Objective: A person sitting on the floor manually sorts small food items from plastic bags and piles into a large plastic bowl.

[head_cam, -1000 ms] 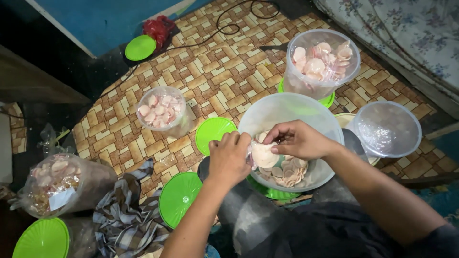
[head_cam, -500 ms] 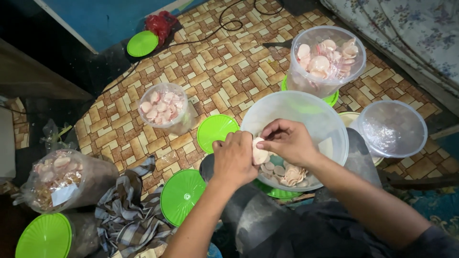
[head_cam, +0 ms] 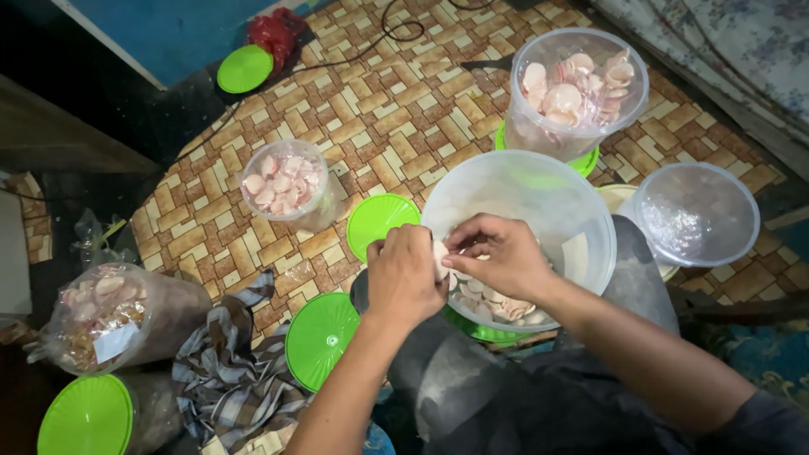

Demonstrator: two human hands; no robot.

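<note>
A large clear plastic jar (head_cam: 539, 190) rests tilted on my lap, with pale round crackers (head_cam: 493, 305) lying in its bottom. My left hand (head_cam: 406, 276) is at the jar's near rim, fingers closed on a stack of crackers (head_cam: 440, 255). My right hand (head_cam: 497, 254) reaches inside the jar mouth and pinches the same stack from the other side. Both hands touch each other over the jar.
Two more clear jars of pinkish crackers stand on the patterned mat: a small jar (head_cam: 285, 183) and a taller jar (head_cam: 575, 88). An empty clear jar (head_cam: 696, 212) sits right. Green lids (head_cam: 320, 339), (head_cam: 379, 221), (head_cam: 244, 68), a bag of crackers (head_cam: 109, 316), a checked cloth (head_cam: 232, 371).
Both hands have shifted slightly left towards the jar's near rim, and they have drawn closer together on the cracker stack. The camera view has moved a little.
</note>
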